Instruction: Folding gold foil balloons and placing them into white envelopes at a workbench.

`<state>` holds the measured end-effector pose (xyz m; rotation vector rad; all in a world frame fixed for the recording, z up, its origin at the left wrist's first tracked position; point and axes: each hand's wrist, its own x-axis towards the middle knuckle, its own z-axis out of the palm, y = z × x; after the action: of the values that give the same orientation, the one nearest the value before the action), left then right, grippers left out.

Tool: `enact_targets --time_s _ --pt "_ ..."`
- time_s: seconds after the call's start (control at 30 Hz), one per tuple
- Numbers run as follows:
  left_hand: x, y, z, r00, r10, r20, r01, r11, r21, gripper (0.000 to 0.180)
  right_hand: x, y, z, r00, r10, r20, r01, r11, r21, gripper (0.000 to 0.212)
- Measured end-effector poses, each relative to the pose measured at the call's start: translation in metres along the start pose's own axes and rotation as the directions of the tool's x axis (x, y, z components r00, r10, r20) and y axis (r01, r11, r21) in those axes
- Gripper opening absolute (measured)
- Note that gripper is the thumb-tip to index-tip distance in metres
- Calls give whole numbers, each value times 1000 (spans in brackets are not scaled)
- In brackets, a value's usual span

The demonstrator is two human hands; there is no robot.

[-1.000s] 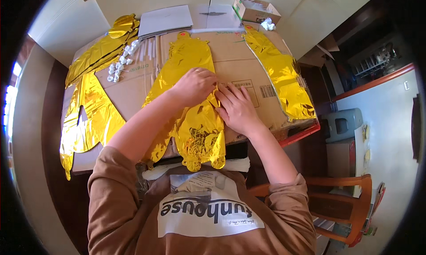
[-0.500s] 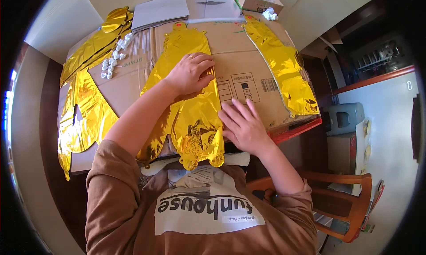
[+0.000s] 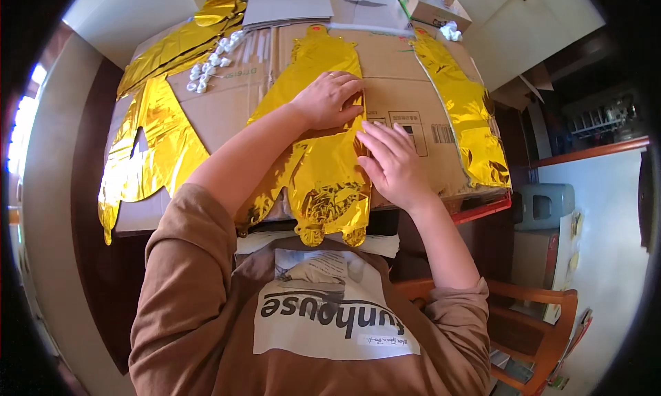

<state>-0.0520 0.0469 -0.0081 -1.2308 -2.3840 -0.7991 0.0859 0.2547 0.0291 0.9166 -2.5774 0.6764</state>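
A flat gold foil balloon, uninflated and wrinkled at its near end, lies lengthwise on a cardboard sheet. Its two rounded near tips hang over the edge by my shirt. My left hand rests across its upper middle, fingers curled down at the right edge of the foil; the fingertips are partly hidden. Just below and to the right, my right hand has its fingers stretched out, their tips at the same foil edge. More flat gold foil lies at the left and right.
Small white curled bundles and clear straws lie at the back left. A stack of white sheets and an open box stand at the back. A wooden chair is at my right.
My right hand has moved up along the foil's edge, closer to my left hand. The balloon's near right end looks flatter. The whole view has shifted slightly.
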Motion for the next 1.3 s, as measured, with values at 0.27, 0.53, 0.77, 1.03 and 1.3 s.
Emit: enact_targets --time_s 0.27,0.53,0.77,1.03,1.3 --pt "-14 5 -37 922 -162 -352 141 986 -86 34 4 1 21 994 -41 104 48 997 -65 37" --pt "-191 169 -149 285 -756 589 889 -21 -457 44 13 1 10 981 -54 185 56 998 -5 37" --pt "-228 185 -112 -53 -704 708 230 -699 -677 44 25 6 11 971 -72 226 61 997 54 45" --pt "-221 196 -101 207 -951 230 729 -7 -685 18 32 10 11 955 -76 287 66 997 43 45" --pt "-153 172 -119 914 -348 -208 271 906 -324 4 30 9 11 959 -66 276 55 997 49 43"
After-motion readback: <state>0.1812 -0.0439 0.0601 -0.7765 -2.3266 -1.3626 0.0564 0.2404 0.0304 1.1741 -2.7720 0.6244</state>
